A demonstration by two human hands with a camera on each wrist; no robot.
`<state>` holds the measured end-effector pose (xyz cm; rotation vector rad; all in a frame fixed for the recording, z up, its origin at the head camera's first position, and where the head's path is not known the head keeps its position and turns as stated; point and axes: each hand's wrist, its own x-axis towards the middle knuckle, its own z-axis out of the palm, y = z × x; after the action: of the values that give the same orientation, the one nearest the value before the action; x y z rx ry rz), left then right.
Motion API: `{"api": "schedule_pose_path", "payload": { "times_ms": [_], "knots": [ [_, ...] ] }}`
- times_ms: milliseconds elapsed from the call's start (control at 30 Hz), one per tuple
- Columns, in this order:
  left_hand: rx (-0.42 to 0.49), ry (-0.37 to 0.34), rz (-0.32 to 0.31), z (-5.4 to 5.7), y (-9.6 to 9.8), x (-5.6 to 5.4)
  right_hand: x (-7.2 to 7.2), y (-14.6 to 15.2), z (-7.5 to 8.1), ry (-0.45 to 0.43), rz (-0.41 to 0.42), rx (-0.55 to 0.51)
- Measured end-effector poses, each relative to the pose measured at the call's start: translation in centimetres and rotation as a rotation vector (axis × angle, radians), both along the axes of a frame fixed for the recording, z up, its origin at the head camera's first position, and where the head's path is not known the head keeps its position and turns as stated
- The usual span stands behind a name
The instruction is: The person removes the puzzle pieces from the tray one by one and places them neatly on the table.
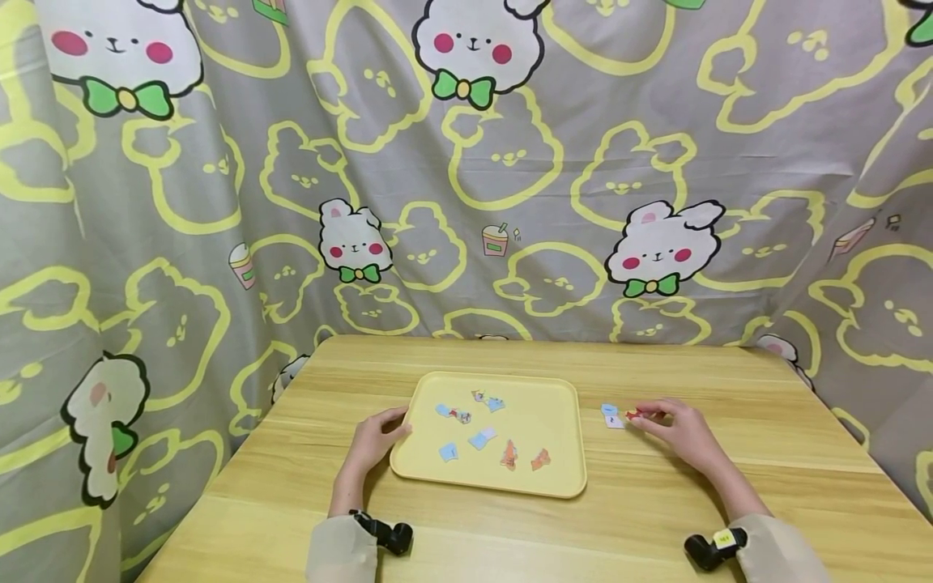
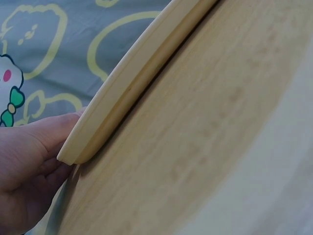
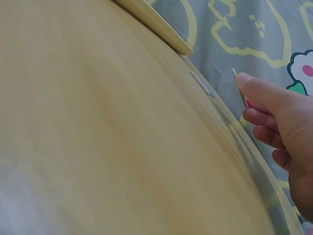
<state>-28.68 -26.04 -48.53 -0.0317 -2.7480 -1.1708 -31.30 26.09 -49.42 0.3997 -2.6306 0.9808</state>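
Observation:
At the left rim of a yellow tray (image 1: pixel 525 478), my left hand (image 1: pixel 377 439) grips the edge; the left wrist view has the thumb over the rim and curled fingers low beside it. Between thumb and fingertips my right hand (image 1: pixel 681 429) pinches a small flat red and yellow puzzle piece (image 1: pixel 632 414), seen edge-on in the right wrist view. Just left of those fingertips, a blue and pale pink puzzle piece (image 1: pixel 612 416) lies on the table. Several more pieces are spread over the tray, among them an orange one (image 1: pixel 509 455) and a light blue one (image 1: pixel 449 452).
The wooden table (image 1: pixel 641 518) extends around the tray on all sides. Behind and beside it hangs a grey curtain (image 1: pixel 525 178) with yellow outlines and white rabbit prints. Black wrist cameras sit over both beige sleeves (image 1: pixel 342 551).

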Motion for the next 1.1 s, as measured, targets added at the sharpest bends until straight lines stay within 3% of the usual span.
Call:
{"api": "schedule_pose_path", "payload": {
  "times_ms": [900, 1100],
  "knots": [
    [-0.002, 0.012, -0.001, -0.06, -0.07, -0.14, -0.07, 0.7, -0.4, 0.077, -0.027, 0.038],
    [0.02, 0.001, 0.006, -0.08, -0.09, -0.16, -0.1, 0.62, -0.32, 0.061, -0.029, 0.061]
  ]
}}
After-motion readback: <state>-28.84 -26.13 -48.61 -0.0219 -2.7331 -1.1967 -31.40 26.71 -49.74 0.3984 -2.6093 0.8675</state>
